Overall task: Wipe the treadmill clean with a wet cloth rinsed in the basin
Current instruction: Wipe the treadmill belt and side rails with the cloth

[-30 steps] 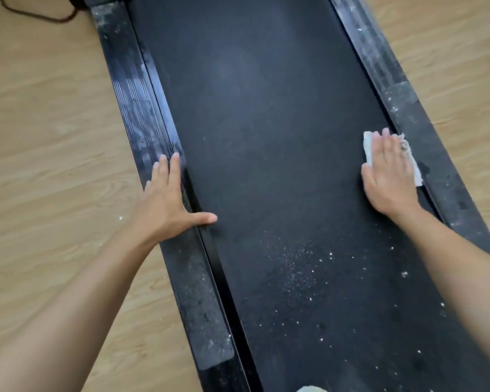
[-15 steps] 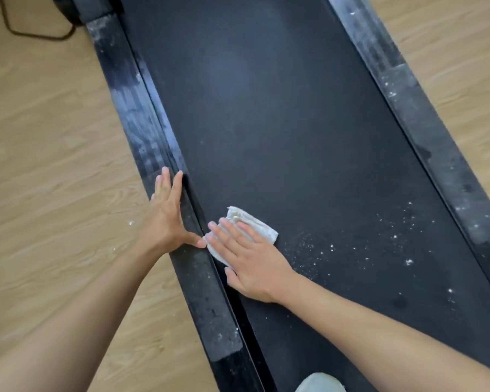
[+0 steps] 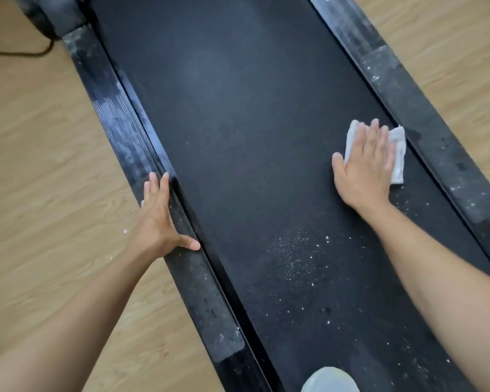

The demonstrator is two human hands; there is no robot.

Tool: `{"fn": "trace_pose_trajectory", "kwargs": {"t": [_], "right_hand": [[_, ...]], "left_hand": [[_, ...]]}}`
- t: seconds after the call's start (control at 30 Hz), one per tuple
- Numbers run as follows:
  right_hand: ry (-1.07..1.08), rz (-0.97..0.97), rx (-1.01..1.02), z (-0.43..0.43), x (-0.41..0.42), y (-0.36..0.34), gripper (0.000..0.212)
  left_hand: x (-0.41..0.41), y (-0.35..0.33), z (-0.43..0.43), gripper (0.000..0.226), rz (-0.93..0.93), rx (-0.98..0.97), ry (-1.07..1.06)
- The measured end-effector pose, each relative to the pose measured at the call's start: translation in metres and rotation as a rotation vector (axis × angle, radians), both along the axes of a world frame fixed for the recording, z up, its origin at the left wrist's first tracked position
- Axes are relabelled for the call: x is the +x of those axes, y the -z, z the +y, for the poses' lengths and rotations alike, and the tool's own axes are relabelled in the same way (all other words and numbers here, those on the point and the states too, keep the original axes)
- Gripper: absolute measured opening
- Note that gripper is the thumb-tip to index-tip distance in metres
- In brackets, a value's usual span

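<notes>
The treadmill's black belt [image 3: 238, 137] runs from the bottom right up to the top centre, between two dusty side rails. My right hand [image 3: 364, 165] lies flat with straight fingers on a folded white cloth [image 3: 398, 154], pressing it onto the belt close to the right rail [image 3: 425, 131]. My left hand [image 3: 157, 222] rests flat on the left rail [image 3: 119, 123], thumb spread toward the belt's edge. White specks and dust [image 3: 294, 256] are scattered over the belt below the cloth. The basin is out of view.
Light wooden floor [image 3: 40, 179] lies on both sides of the treadmill. A dark cable [image 3: 17, 52] loops on the floor at the top left beside the treadmill's front housing. A pale rounded object [image 3: 331, 380] pokes in at the bottom edge over the belt.
My right hand swept the cloth from the right edge of the belt across to the left rail and back to the right side. My left hand stayed on the left rail.
</notes>
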State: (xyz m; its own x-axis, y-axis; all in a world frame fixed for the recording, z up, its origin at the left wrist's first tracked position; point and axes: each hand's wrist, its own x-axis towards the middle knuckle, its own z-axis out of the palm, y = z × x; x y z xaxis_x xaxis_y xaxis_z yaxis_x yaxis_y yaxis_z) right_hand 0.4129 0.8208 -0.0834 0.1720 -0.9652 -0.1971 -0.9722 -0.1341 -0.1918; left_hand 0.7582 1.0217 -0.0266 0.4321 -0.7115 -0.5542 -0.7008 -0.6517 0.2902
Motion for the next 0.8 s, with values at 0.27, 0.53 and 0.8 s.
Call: {"fn": "trace_pose_trajectory", "kwargs": {"t": [0.27,0.53,0.8], "right_hand": [[-0.732,-0.025,0.028,0.149,0.125,0.000,0.084],[-0.945,-0.055,-0.098,0.120,0.054,0.008,0.074],[-0.223,0.003,0.001,-0.034,-0.055,0.004,0.069]], "left_hand": [[-0.001,-0.004,0.001,0.178,0.021,-0.030,0.000],[-0.007,-0.010,-0.006,0.175,-0.028,0.042,0.023],[-0.005,-0.009,-0.009,0.178,-0.059,0.083,0.041]]}}
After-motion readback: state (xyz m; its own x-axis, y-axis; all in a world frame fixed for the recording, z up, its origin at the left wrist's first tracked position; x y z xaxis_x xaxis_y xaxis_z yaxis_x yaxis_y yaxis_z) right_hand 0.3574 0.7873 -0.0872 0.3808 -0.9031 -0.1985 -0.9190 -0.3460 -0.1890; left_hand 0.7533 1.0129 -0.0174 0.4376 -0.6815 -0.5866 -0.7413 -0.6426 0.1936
